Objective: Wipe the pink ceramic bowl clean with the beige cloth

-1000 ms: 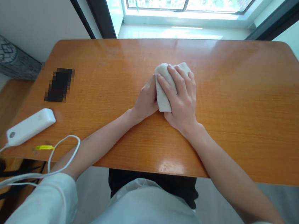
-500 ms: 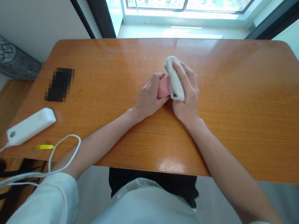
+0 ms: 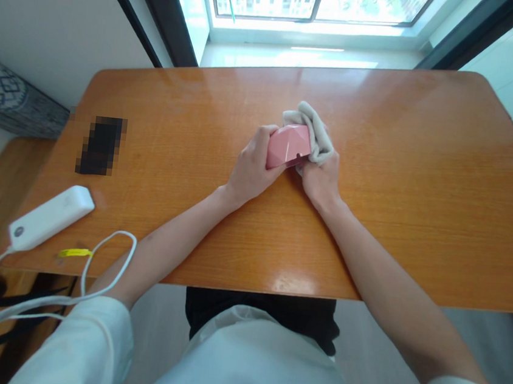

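A glossy pink object with faceted sides (image 3: 289,145) is held just above the middle of the table; its kind I cannot make out. My left hand (image 3: 255,161) grips its left end, thumb on the upper side and fingers below. Against its right end lies a folded white cloth (image 3: 318,138). My right hand (image 3: 323,176) is closed round this cloth, with most of its fingers hidden behind the cloth and the pink object. A small dark notch shows on the pink object's near lower edge.
On the brown wooden table (image 3: 421,191), a white power strip (image 3: 52,218) lies at the left with its cable (image 3: 19,307) looping over my left forearm. Near it are a yellow tag (image 3: 74,253) and a black pixelated item (image 3: 100,146). A window (image 3: 317,3) stands beyond the far edge.
The cloth has slid off the top of the pink object to its right end and far side, baring more pink surface. My right hand has turned, its fingers now behind the cloth.
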`<state>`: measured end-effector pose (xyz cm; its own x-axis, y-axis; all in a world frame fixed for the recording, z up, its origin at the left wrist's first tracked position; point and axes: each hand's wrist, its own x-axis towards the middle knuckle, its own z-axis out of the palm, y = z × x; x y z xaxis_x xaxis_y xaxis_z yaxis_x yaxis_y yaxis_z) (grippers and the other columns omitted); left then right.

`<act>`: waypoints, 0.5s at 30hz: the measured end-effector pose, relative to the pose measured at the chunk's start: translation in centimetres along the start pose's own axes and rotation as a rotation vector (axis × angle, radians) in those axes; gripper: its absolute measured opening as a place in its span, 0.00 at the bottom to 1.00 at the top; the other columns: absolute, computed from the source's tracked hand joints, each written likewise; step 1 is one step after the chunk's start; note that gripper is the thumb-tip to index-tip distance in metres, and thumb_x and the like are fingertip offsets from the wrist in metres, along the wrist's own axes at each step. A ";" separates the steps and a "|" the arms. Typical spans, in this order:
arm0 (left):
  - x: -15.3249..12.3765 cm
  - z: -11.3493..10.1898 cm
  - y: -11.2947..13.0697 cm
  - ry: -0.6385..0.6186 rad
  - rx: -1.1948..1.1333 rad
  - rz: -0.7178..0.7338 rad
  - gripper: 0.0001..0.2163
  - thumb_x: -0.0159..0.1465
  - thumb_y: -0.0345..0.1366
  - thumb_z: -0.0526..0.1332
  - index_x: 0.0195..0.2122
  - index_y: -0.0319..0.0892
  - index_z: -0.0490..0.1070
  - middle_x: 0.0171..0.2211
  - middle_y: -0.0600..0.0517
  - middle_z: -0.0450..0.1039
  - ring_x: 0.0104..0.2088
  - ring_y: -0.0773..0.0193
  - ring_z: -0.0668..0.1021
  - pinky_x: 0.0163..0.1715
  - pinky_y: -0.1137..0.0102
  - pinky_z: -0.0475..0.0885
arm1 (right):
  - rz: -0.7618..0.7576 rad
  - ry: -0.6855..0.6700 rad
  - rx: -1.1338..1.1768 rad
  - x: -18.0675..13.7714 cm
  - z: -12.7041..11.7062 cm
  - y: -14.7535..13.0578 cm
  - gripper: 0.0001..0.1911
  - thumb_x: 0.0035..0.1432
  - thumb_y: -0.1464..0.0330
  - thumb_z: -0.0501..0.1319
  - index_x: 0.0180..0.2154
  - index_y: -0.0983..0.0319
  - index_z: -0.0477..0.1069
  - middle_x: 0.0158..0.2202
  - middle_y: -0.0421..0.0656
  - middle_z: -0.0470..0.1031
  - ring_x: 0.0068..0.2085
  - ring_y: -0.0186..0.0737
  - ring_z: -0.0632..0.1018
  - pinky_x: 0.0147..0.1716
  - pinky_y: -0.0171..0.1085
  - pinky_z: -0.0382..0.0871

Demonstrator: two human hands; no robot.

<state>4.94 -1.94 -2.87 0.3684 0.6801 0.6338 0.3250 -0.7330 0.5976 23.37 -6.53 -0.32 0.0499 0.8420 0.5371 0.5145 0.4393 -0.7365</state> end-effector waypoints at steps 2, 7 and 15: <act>0.0 -0.1 0.0 0.004 0.001 0.001 0.24 0.76 0.47 0.71 0.66 0.50 0.62 0.60 0.46 0.79 0.56 0.52 0.85 0.56 0.55 0.83 | -0.061 0.040 -0.079 -0.5 -0.3 -0.4 0.36 0.76 0.60 0.57 0.81 0.46 0.59 0.80 0.43 0.72 0.79 0.56 0.74 0.81 0.64 0.69; -0.2 -0.4 0.4 -0.027 -0.043 -0.041 0.19 0.81 0.54 0.64 0.64 0.53 0.63 0.57 0.46 0.81 0.55 0.50 0.86 0.56 0.51 0.86 | -0.294 0.046 -0.382 -1.3 0.1 -2.5 0.38 0.76 0.63 0.54 0.83 0.49 0.55 0.82 0.47 0.67 0.83 0.61 0.67 0.83 0.69 0.62; -0.3 0.0 -0.5 -0.056 -0.108 -0.074 0.27 0.82 0.61 0.58 0.73 0.55 0.59 0.68 0.45 0.78 0.69 0.42 0.83 0.67 0.42 0.83 | -0.273 -0.115 -0.413 -1.3 0.9 -4.2 0.37 0.77 0.59 0.57 0.82 0.42 0.58 0.83 0.38 0.65 0.85 0.65 0.62 0.87 0.72 0.43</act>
<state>4.61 -1.78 -3.40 0.3955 0.7283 0.5596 0.2586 -0.6729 0.6930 20.35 -9.22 1.68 -0.2165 0.7529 0.6215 0.7924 0.5073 -0.3387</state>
